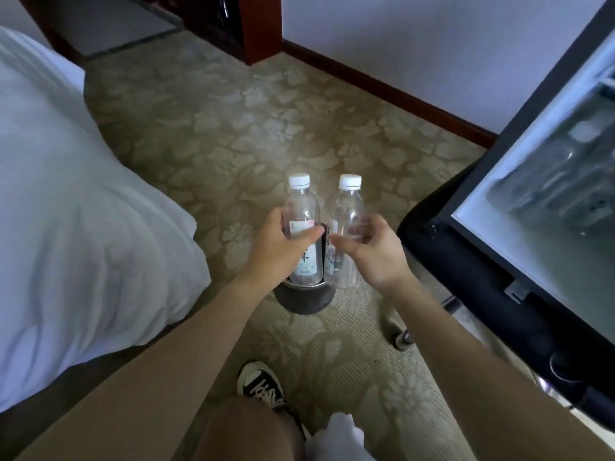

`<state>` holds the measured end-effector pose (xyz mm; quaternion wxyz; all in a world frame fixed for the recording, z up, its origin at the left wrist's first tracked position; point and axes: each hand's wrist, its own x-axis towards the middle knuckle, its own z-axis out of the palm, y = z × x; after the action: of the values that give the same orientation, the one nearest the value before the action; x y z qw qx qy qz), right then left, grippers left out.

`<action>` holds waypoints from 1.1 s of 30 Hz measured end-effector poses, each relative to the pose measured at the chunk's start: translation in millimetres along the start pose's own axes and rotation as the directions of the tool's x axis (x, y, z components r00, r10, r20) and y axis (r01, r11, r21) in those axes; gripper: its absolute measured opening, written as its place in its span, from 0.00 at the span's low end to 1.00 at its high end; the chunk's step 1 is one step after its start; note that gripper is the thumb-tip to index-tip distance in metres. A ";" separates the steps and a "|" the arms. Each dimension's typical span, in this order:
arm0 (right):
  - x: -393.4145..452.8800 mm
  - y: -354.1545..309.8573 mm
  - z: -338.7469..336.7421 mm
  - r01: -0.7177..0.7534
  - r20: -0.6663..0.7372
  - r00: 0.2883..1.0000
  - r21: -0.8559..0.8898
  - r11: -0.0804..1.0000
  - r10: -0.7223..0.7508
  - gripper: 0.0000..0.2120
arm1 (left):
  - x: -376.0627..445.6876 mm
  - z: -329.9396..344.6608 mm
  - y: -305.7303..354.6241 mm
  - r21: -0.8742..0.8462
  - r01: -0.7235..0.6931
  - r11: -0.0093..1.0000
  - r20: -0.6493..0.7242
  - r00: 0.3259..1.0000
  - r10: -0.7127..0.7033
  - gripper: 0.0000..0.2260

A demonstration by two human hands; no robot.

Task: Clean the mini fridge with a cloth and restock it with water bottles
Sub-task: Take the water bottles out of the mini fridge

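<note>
We see a beige carpet [233, 121] with a pale leaf pattern covering the floor. A bed with white bedding [66, 211] fills the left side. Along the white wall [416, 38] runs a dark red-brown skirting board [382, 84], and a piece of red-brown wooden furniture [259, 34] stands at the top. A black and white canvas shoe [263, 387] rests on the carpet near the bottom edge, with something white and crumpled [336, 437] just beside it

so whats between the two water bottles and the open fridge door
In the head view, only the right hand, closing on the right bottle, and bare patterned carpet lie before the open fridge door.
</note>
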<state>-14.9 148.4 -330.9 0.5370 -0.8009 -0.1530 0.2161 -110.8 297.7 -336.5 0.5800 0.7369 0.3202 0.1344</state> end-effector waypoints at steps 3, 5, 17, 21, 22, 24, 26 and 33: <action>25.7 17.8 19.9 -0.050 0.017 0.999 -0.012 0.999 0.050 0.25 | 26.9 -1.8 -24.7 0.008 0.042 0.999 -0.007 0.999 -0.041 0.17; 44.2 30.8 32.8 -0.077 0.020 0.997 -0.028 0.997 0.078 0.28 | 45.3 -0.7 -41.5 0.026 0.066 0.997 -0.019 0.998 -0.065 0.17; 127.9 112.1 98.7 -0.191 0.027 0.980 -0.108 0.976 0.195 0.27 | 127.5 34.2 -143.9 0.041 0.193 0.980 -0.037 0.981 -0.192 0.19; 131.5 119.3 104.2 -0.226 0.043 0.972 -0.088 0.970 0.231 0.36 | 131.7 40.8 -155.6 0.037 0.190 0.981 -0.007 0.982 -0.190 0.24; 130.1 120.1 103.0 -0.230 0.039 0.972 -0.070 0.971 0.233 0.37 | 129.3 41.0 -155.8 0.036 0.186 0.982 -0.010 0.983 -0.186 0.25; 123.7 118.6 94.7 -0.219 0.027 0.975 -0.045 0.975 0.221 0.36 | 120.4 41.7 -152.9 0.023 0.187 0.982 -0.016 0.982 -0.187 0.22; 115.0 112.1 80.9 -0.211 0.010 0.977 -0.042 0.977 0.211 0.37 | 109.4 42.8 -142.2 0.022 0.171 0.985 -0.013 0.985 -0.171 0.15; 66.4 61.4 5.3 -0.127 -0.114 0.986 -0.014 0.992 0.125 0.39 | 74.8 59.6 -56.5 0.060 0.077 0.995 0.052 0.995 -0.080 0.32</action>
<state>40.3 161.2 -401.6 0.5214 -0.8257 -0.0737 0.2022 -37.9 305.8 -419.9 0.5718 0.7435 0.3368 0.0824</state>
